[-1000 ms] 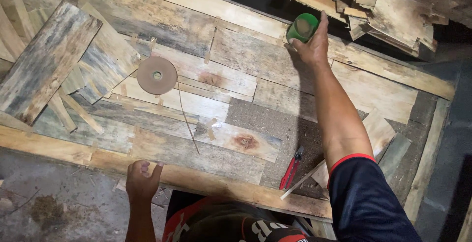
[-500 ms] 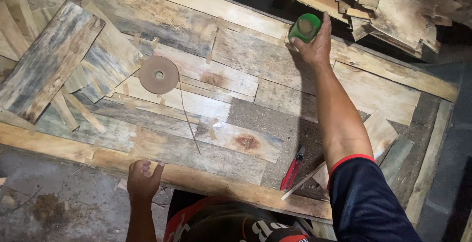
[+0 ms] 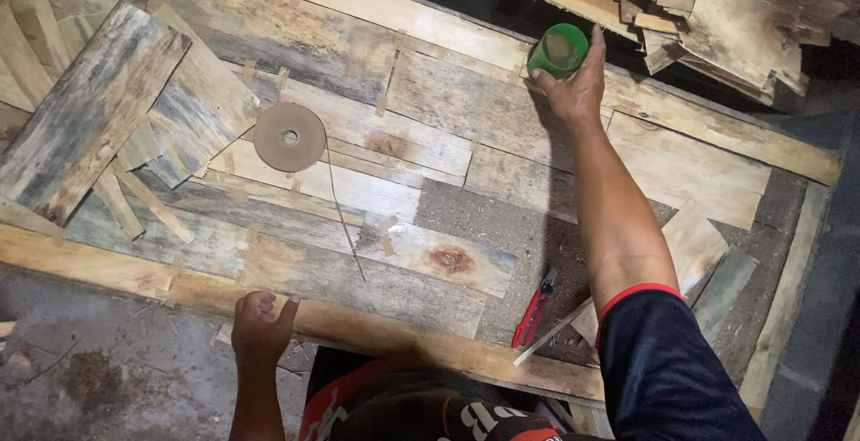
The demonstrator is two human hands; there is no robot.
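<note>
My right hand [image 3: 573,91] reaches to the far side of a patchwork of wood veneer sheets [image 3: 430,100] and grips a green plastic cup [image 3: 558,50] that rests at the veneer's far edge. My left hand [image 3: 262,326] lies at the near edge of the wooden board [image 3: 179,280], fingers loosely curled, holding nothing. A brown roll of tape [image 3: 289,137] lies flat on the veneer to the left of centre, with a thin strand trailing toward me. A red-handled cutter [image 3: 533,308] lies near my right elbow.
Loose veneer strips and a grey plank [image 3: 90,109] are stacked at the left. A pile of wood scraps [image 3: 717,2] sits at the far right. Bare concrete floor [image 3: 90,369] lies below the near edge.
My right hand stays on the green cup; the cup's open mouth now faces the camera more. My left hand has barely shifted.
</note>
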